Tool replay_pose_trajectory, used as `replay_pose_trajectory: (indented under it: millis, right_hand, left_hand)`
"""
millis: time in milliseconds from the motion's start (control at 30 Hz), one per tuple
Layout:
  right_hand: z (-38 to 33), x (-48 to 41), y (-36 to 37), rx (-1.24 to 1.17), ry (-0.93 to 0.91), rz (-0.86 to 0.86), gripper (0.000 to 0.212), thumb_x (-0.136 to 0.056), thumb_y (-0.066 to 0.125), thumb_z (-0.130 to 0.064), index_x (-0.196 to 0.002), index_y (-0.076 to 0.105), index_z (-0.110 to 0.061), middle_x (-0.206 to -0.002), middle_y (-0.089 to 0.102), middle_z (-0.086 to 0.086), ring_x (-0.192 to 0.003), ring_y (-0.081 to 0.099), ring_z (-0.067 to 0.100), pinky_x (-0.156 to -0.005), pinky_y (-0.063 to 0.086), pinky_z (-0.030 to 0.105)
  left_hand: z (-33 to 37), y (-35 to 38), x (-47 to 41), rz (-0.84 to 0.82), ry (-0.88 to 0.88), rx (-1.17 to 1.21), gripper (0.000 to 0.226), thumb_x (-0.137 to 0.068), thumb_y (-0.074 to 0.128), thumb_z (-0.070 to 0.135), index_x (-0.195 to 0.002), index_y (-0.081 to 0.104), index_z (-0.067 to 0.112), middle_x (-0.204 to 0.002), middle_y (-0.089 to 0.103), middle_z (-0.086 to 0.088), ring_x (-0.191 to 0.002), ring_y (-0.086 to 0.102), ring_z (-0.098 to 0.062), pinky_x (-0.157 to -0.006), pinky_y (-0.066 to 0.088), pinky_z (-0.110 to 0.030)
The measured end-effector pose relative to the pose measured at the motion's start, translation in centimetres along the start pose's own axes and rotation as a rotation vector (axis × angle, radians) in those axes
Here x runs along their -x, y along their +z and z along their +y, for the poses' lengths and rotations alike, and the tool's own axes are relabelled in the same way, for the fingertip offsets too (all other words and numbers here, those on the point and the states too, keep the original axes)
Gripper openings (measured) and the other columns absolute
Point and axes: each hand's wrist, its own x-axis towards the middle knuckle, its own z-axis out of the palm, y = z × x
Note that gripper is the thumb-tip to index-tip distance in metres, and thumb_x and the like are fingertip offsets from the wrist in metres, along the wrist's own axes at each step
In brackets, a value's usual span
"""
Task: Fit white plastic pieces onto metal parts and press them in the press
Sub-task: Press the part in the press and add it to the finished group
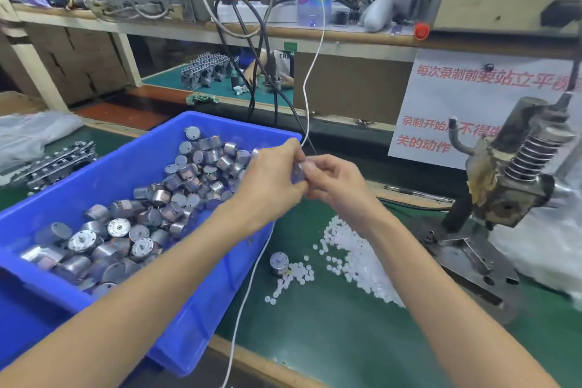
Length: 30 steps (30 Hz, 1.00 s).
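Fingertips (pixel 315 166) of left hand (pixel 271 180), right hand (pixel 338 181) on part (pixel 297 172)

Bare green bench mat (pixel 330 343) lies open in front — blue plastic bin (pixel 195 343) walls the left, grey metal press (pixel 510 186) the right — heap of white plastic pieces (pixel 359 258) between.

Both hands (pixel 274 179) (pixel 335 179) pinch a blurred, probably metal part (pixel 297 174).
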Motion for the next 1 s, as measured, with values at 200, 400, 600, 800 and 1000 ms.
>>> replay_pose_trajectory:
  millis: [200,400,600,800,1000]
  right_hand:
    - [5.2,6.9,-6.6,0.262,0.106,0.265,0.011,-0.087,0.065,-0.014,-0.098,0.065,-0.012,-0.08,0.071,0.0,-0.069,0.067,0.008,-0.057,0.048,0.016]
    - [8.7,10.2,-6.9,0.277,0.089,0.364,0.013,-0.086,0.066,-0.015,-0.095,0.062,-0.023,-0.095,0.068,-0.004,-0.08,0.066,0.005,-0.069,0.053,0.021]
    - [10.7,12.1,-5.8,0.274,0.052,0.383,0.025,-0.083,0.069,-0.01,-0.096,0.059,-0.029,-0.095,0.065,-0.012,-0.082,0.061,-0.003,-0.074,0.051,0.018]
    - [12.3,13.6,-5.6,0.338,0.02,0.441,0.027,-0.083,0.07,-0.01,-0.095,0.058,-0.032,-0.098,0.065,-0.013,-0.088,0.063,-0.002,-0.079,0.048,0.013]
    - [12.7,13.7,-5.9,0.488,-0.022,0.371,0.032,-0.084,0.067,-0.005,-0.094,0.056,-0.032,-0.097,0.062,-0.014,-0.081,0.06,-0.004,-0.074,0.047,0.011]
  left_hand:
    - [2.0,7.7,4.2,-0.416,0.042,-0.355,0.041,-0.084,0.054,0.01,-0.123,0.039,0.012,-0.117,0.052,-0.01,-0.11,0.042,-0.029,-0.075,0.028,-0.032]
    - [-1.5,12.8,6.1,-0.42,-0.125,-0.273,0.019,-0.09,0.056,0.018,-0.108,0.056,0.017,-0.115,0.055,-0.004,-0.111,0.047,-0.025,-0.087,0.036,-0.032]
    - [-3.1,13.4,5.9,-0.346,-0.126,-0.088,0.007,-0.086,0.064,0.027,-0.089,0.064,0.021,-0.09,0.061,0.005,-0.093,0.054,-0.017,-0.07,0.036,-0.026]
    - [-3.1,14.3,7.9,-0.309,0.014,0.073,0.012,-0.088,0.057,0.026,-0.078,0.063,0.024,-0.069,0.055,0.015,-0.079,0.047,-0.012,-0.069,0.034,-0.027]
    - [-3.4,15.8,10.3,-0.229,0.085,0.135,0.006,-0.086,0.063,0.032,-0.083,0.064,0.027,-0.084,0.053,0.014,-0.085,0.039,-0.006,-0.081,0.027,-0.024]
